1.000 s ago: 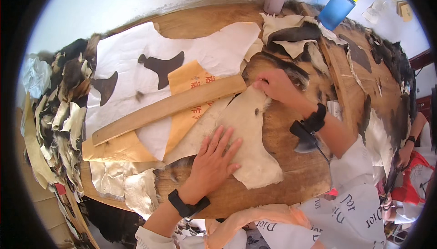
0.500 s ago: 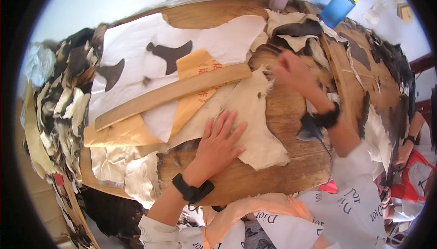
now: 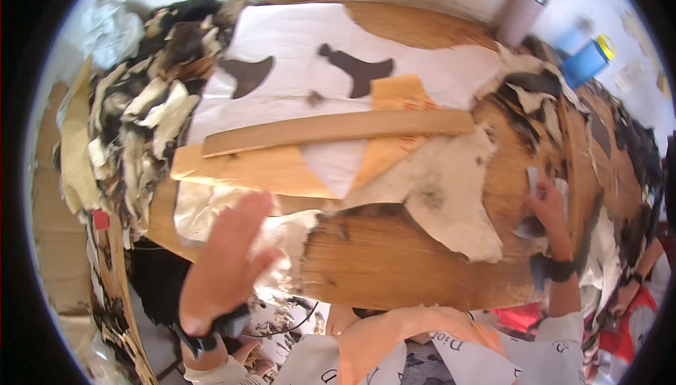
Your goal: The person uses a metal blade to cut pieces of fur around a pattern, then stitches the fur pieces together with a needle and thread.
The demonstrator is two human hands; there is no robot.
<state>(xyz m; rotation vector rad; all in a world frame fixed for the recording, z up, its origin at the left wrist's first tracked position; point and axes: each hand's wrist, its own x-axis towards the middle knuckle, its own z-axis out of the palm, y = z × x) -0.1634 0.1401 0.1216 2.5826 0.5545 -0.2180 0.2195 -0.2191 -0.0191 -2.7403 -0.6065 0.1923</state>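
Blurred by motion, my left hand is raised above the front left of the wooden table, fingers stretched out and holding nothing. Pale hide pieces lie beside and below it. At the right side of the table, my right hand has its fingers bent together beside a narrow pale strip; what they hold is not clear. Between my hands a cream hide lies flat, partly under yellow-brown paper. A long wooden strip rests across that paper.
A large white sheet with dark cut-out shapes covers the back. Fur scraps heap up on the left. A pink-grey flask and a blue bottle stand at the far right. Another person's arm shows at right.
My left hand has lifted off the hide and moved left. My right hand has come down from the hide's far edge to the table's right side. The view has shifted left.
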